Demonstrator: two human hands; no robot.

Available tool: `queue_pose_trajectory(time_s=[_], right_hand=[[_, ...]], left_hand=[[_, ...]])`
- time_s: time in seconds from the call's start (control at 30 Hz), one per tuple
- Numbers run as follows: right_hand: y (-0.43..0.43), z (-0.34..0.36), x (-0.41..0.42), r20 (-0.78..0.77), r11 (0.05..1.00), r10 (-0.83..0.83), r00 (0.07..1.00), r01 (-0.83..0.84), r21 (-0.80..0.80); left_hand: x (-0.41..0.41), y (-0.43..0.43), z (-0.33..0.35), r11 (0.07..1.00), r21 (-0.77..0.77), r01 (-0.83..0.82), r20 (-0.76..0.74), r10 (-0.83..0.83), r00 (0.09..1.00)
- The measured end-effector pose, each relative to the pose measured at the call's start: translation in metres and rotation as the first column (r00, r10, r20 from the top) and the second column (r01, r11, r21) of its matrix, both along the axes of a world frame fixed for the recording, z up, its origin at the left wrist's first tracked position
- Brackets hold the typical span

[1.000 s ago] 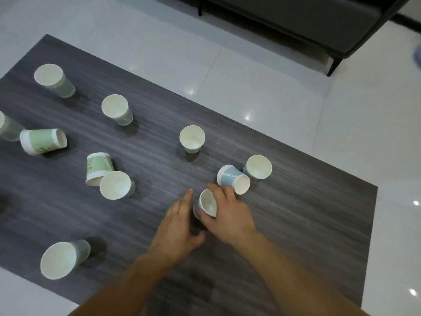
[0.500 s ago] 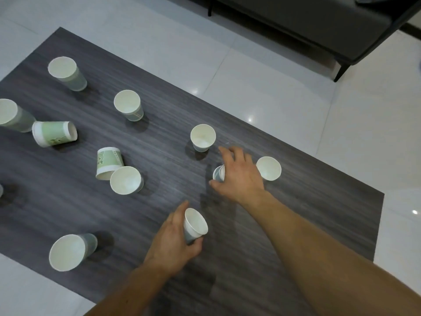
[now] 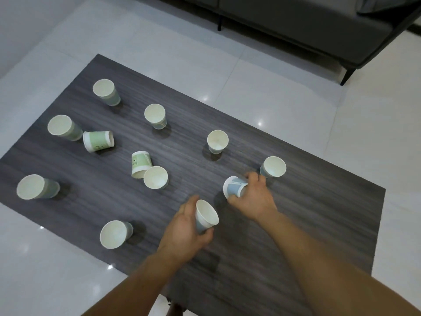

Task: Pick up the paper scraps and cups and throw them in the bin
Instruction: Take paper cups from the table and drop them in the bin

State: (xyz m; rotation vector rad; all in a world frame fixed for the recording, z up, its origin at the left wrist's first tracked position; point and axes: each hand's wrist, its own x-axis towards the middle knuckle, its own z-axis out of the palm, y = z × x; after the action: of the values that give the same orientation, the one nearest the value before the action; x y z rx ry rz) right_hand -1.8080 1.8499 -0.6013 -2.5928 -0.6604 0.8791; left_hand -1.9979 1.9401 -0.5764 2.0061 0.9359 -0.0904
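Two of twelve cups are in hand: the left hand (image 3: 182,226) grips a white paper cup (image 3: 206,216) above the near side of the dark wood-grain table (image 3: 319,224), and the right hand (image 3: 252,199) clasps a tipped pale-blue paper cup (image 3: 234,188) toward its right end. Ten others sit on it and no bin shows, so I judge the task barely begun.

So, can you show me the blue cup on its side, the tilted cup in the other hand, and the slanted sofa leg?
Blue cup (image 3: 235,189): head view, its blue side wall.
Tilted cup (image 3: 206,212): head view, inside its white mouth.
Slanted sofa leg (image 3: 347,76): head view, its middle.
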Motion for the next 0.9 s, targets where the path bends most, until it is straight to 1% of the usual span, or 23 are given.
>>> queue_pose_trajectory(time_s=[0.1, 0.17, 0.27, 0.37, 0.43, 0.5, 0.57, 0.63, 0.8, 0.9], right_hand=[[-0.025, 0.038, -0.009, -0.023, 0.985, -0.117, 0.993, 0.119, 0.126], [-0.045, 0.065, -0.017, -0.023, 0.965, -0.189, 0.982, 0.190, 0.183], [-0.075, 0.109, -0.033, 0.006, 0.948, -0.264, 0.965, 0.258, 0.189], [-0.104, 0.154, -0.059, 0.059, 0.929, -0.335, 0.940, 0.319, 0.188], [-0.124, 0.181, -0.082, 0.095, 0.890, -0.426, 0.900, 0.398, 0.222], [-0.142, 0.205, -0.108, 0.074, 0.848, -0.499, 0.863, 0.470, 0.245], [-0.160, 0.225, -0.134, 0.004, 0.795, -0.561, 0.828, 0.537, 0.284], [-0.181, 0.242, -0.162, -0.020, 0.751, -0.610, 0.792, 0.587, 0.302], [-0.261, 0.283, -0.232, 0.057, 0.633, -0.762, 0.645, 0.724, 0.275], [-0.324, 0.301, -0.272, 0.132, 0.608, -0.792, 0.596, 0.752, 0.254]], left_hand=[[0.003, 0.000, 0.037, 0.999, 0.006, 0.044, 0.029, -0.044, 0.999], [0.004, -0.003, 0.062, 0.996, 0.022, 0.081, 0.036, -0.082, 0.996], [0.002, -0.013, 0.099, 0.987, 0.036, 0.156, 0.064, -0.158, 0.985], [-0.002, -0.024, 0.135, 0.962, 0.054, 0.269, 0.100, -0.273, 0.957], [-0.010, -0.031, 0.156, 0.938, 0.065, 0.340, 0.127, -0.346, 0.930], [-0.021, -0.039, 0.176, 0.915, 0.069, 0.398, 0.150, -0.404, 0.902], [-0.032, -0.050, 0.193, 0.875, 0.101, 0.474, 0.161, -0.485, 0.860], [-0.041, -0.064, 0.207, 0.826, 0.138, 0.546, 0.155, -0.563, 0.812], [-0.051, -0.128, 0.243, 0.707, 0.153, 0.690, 0.162, -0.707, 0.688], [-0.055, -0.189, 0.261, 0.608, 0.182, 0.773, 0.189, -0.793, 0.579]])
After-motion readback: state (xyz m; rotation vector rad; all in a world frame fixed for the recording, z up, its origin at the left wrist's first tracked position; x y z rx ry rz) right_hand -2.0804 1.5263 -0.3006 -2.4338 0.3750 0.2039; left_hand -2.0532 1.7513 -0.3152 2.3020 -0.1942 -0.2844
